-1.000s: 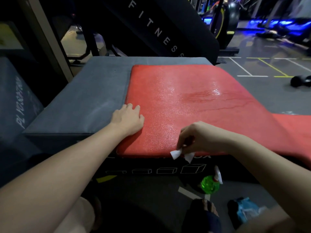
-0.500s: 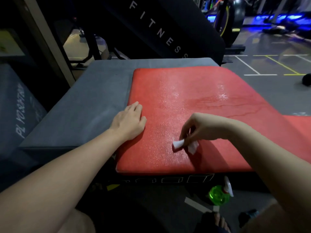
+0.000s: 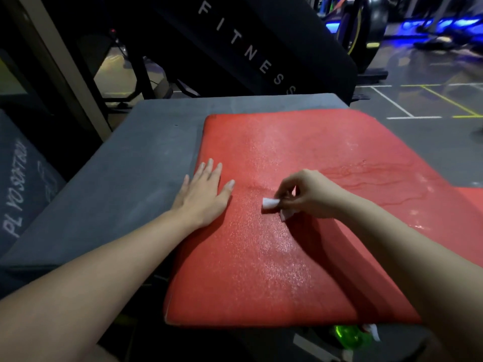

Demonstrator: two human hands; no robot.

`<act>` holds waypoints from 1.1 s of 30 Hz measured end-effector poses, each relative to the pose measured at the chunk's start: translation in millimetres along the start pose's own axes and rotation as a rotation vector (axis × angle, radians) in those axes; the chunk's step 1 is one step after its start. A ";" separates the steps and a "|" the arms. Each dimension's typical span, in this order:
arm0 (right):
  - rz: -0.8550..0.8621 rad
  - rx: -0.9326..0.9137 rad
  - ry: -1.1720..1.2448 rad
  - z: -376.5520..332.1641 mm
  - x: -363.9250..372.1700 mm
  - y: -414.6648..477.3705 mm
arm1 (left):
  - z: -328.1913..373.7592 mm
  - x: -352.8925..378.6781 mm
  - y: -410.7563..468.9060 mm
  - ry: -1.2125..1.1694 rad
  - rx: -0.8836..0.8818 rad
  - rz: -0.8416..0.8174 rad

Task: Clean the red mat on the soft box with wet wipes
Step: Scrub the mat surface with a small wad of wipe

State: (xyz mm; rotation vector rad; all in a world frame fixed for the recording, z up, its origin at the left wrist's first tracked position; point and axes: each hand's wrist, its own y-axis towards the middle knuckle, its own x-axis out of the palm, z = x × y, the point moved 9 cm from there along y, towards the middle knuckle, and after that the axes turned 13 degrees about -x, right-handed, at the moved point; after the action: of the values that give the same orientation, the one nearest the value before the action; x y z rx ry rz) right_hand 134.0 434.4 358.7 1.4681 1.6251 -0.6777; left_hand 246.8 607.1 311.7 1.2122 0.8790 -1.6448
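Two hands work the red mat (image 3: 300,257) lying on the gray soft box (image 3: 130,178): your left hand (image 3: 202,195) spread flat at its edge, your right hand (image 3: 307,193) pinching a small wet wipe (image 3: 270,204). Such a slight grip risks dropping it under pressure.

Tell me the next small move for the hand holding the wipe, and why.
Probably push the wet wipe further away across the red mat. The right hand pinches it against the mat near the middle, the left hand lies flat at the mat's left edge as if steadying it, and streaks show to the right, further out.
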 end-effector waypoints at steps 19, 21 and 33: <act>-0.253 0.031 0.144 14.3 2.3 -3.1 | 15.0 21.3 13.1 0.146 0.050 -0.020; -0.369 0.053 0.266 3.9 9.0 -14.0 | 14.2 21.2 13.2 0.146 0.049 -0.017; 0.140 -0.026 -0.070 25.0 -14.1 15.7 | 30.7 -24.5 79.1 -0.091 -0.032 0.209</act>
State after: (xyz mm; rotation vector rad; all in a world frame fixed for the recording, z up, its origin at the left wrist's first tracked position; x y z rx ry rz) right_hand 154.5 408.9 359.9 1.5069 1.4581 -0.6191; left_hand 313.6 557.1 340.7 1.1564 0.6953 -1.4999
